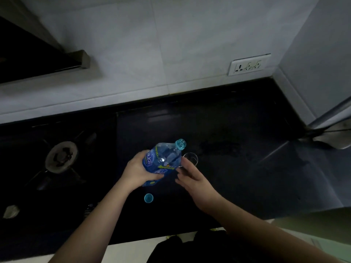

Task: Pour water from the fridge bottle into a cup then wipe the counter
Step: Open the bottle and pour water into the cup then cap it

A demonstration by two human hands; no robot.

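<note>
A blue plastic water bottle (164, 160) with a blue and yellow label is uncapped, its open neck tilted up and to the right. My left hand (137, 170) grips its lower body. My right hand (191, 177) touches the bottle's right side with its fingers spread. A small clear glass cup (191, 158) stands upright on the dark counter (247, 177), just right of the bottle and partly hidden by my right hand. The blue cap (148, 198) lies on the counter below my hands. No water flows from the neck.
A gas burner (61, 157) on a black hob sits to the left. A wet patch (218, 147) shows on the counter beyond the cup. A wall socket (248, 64) is on the tiled wall. A grey appliance corner (334, 120) stands at the right.
</note>
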